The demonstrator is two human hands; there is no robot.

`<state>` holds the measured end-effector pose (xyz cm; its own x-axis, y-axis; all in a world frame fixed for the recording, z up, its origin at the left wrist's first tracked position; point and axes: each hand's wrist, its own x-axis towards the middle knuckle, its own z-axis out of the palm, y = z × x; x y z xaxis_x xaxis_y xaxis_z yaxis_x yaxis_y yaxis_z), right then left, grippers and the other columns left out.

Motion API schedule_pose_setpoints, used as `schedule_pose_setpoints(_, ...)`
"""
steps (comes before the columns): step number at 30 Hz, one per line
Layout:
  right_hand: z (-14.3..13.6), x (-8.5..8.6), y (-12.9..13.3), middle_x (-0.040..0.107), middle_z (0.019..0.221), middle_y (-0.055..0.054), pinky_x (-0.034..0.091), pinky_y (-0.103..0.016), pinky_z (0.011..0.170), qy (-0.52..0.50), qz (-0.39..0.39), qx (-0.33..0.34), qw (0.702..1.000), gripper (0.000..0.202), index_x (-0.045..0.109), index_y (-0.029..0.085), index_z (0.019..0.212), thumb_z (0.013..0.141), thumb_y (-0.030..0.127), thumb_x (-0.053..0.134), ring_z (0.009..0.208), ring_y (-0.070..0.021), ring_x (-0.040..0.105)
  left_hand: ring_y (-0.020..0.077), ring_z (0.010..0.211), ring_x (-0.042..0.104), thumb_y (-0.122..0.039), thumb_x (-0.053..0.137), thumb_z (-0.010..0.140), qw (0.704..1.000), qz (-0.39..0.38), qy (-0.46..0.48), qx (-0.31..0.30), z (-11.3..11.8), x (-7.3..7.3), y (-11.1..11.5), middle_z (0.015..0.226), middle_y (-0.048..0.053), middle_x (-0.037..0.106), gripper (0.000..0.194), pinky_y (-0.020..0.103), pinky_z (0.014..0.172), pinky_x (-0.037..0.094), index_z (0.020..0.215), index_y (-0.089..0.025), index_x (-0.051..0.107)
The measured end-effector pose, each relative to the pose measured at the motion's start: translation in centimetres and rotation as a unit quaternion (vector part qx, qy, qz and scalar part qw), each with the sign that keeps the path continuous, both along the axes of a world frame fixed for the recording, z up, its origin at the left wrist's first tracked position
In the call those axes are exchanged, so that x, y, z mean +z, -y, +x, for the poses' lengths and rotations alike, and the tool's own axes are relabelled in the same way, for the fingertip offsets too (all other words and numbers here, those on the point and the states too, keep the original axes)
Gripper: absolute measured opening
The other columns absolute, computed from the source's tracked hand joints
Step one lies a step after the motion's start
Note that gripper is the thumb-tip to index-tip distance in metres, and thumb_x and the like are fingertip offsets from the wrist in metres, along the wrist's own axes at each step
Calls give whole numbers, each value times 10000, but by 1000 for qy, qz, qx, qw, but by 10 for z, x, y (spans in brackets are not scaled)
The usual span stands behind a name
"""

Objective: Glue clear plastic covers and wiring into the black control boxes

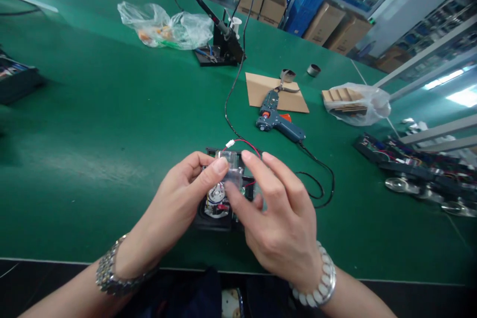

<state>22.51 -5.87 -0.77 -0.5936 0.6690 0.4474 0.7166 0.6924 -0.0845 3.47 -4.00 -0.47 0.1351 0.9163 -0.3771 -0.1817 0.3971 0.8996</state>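
A small black electronic device (213, 222), with an exposed round mechanism (216, 196) and red wires, lies on the table near its front edge. Over its upper part is a clear plastic piece (234, 176), slightly blurred. My left hand (186, 186) pinches at this piece, thumb on top and fingers curled behind at the device's left side. From the right, my right hand (279, 213) reaches over the device, thumb and forefinger around the clear piece, the other fingers bent. A white connector (230, 143) on red wire sticks out behind the device.
Beyond the device lies a glue gun (281, 121) beside cardboard (257, 92), its cable running right. A soldering iron (223, 27) rests in a stand farther back, near a plastic bag (160, 25). Several black assemblies (413, 169) sit at right; bagged cardboard (345, 99) is behind them.
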Motion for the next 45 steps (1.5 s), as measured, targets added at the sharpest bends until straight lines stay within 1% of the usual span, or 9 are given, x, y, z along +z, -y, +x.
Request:
schedule_pose_setpoints(6, -9, 2, -4, 552, 1493, -152, 500, -558, 1154, -86, 20, -13, 996, 259, 757, 222, 1127, 967, 77, 614, 1442, -345, 469, 141, 706, 535, -586, 686, 947, 999, -19, 33, 31, 0, -7, 0, 804, 0, 621, 427, 231, 621, 479, 881, -171, 613)
schedule_pose_setpoints(11, -11, 3, -9, 495, 1555, -167, 515, -535, 1147, -82, -16, 42, 996, 241, 771, 211, 1176, 1014, 145, 605, 1444, -348, 455, 153, 764, 573, -483, 658, 991, 996, -8, 86, 32, 0, -13, 2, 951, 35, 692, 311, 250, 674, 509, 951, -176, 691)
schedule_pose_setpoints(15, -10, 0, -8, 495, 1555, -201, 491, -581, 1147, -64, 7, 18, 998, 324, 768, 188, 1221, 984, 68, 582, 1455, -364, 439, 159, 773, 586, -487, 606, 1002, 995, -15, 96, 4, -7, -13, 4, 967, 46, 705, 322, 267, 697, 509, 937, -176, 655)
schedule_pose_setpoints(18, -11, -2, -6, 494, 1559, -187, 481, -590, 1150, -84, -17, -6, 996, 373, 781, 213, 1222, 958, 35, 587, 1439, -362, 447, 187, 834, 626, -356, 656, 878, 995, -17, 97, -11, -14, -14, 5, 961, 41, 712, 225, 300, 763, 532, 1026, -187, 642)
schedule_pose_setpoints(20, -12, -3, -5, 464, 1591, -164, 468, -599, 1160, -92, -52, -22, 994, 436, 786, 240, 1226, 933, -1, 571, 1450, -363, 427, 205, 916, 647, -245, 695, 733, 997, -10, 81, -16, -16, -14, 6, 1012, 40, 725, 379, 294, 784, 532, 1102, -193, 629)
schedule_pose_setpoints(22, -12, -3, -4, 432, 1618, -153, 444, -609, 1182, -99, -81, -29, 991, 453, 784, 242, 1240, 935, -1, 553, 1470, -364, 398, 207, 985, 649, -191, 736, 682, 999, -6, 49, -18, -15, -15, 7, 1067, 41, 732, 473, 271, 789, 525, 1139, -192, 615)
schedule_pose_setpoints(28, -9, -4, -4, 439, 1607, -167, 403, -620, 1216, -131, -88, -14, 987, 371, 796, 199, 1204, 956, 39, 571, 1474, -367, 391, 198, 949, 668, -235, 817, 721, 999, 6, -33, -11, -8, -18, 5, 1034, 40, 741, 440, 280, 787, 537, 1110, -172, 621)
schedule_pose_setpoints(34, -4, -7, -5, 535, 1481, -186, 489, -603, 1137, -131, -28, -11, 991, 305, 820, 191, 1047, 874, 9, 648, 1393, -384, 474, 217, 893, 712, -240, 789, 717, 995, 33, -92, -27, -11, -16, -2, 1032, 61, 780, 390, 306, 748, 538, 1084, -168, 678)
schedule_pose_setpoints(45, 6, -8, -11, 454, 1567, -160, 458, -567, 1207, -70, -12, 23, 997, 340, 796, 226, 1154, 915, 36, 646, 1450, -358, 418, 214, 916, 751, -221, 756, 749, 986, 68, -149, -40, -13, -13, -3, 1097, 66, 800, 365, 287, 757, 572, 1109, -180, 714)
